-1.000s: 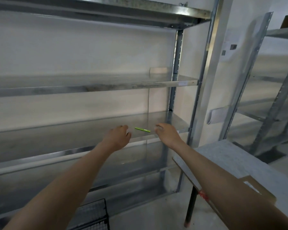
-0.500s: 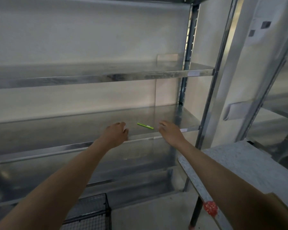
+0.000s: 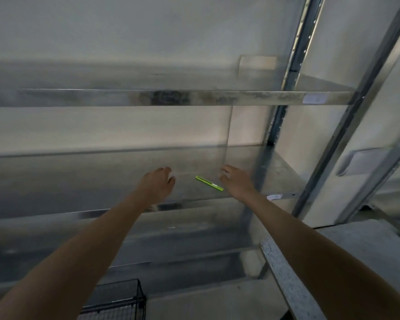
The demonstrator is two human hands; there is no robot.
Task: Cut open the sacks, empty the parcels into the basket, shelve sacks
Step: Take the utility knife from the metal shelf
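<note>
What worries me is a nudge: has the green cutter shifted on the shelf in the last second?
No. The green cutter lies on the shelf with its right tip just left of the vertical seam behind, as before; only the camera moved.

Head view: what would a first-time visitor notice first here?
A bright green cutter lies on the middle metal shelf, the one vivid colour among grey. The left hand and right hand reach in on either side of it. A black wire basket sits at the bottom edge.
</note>
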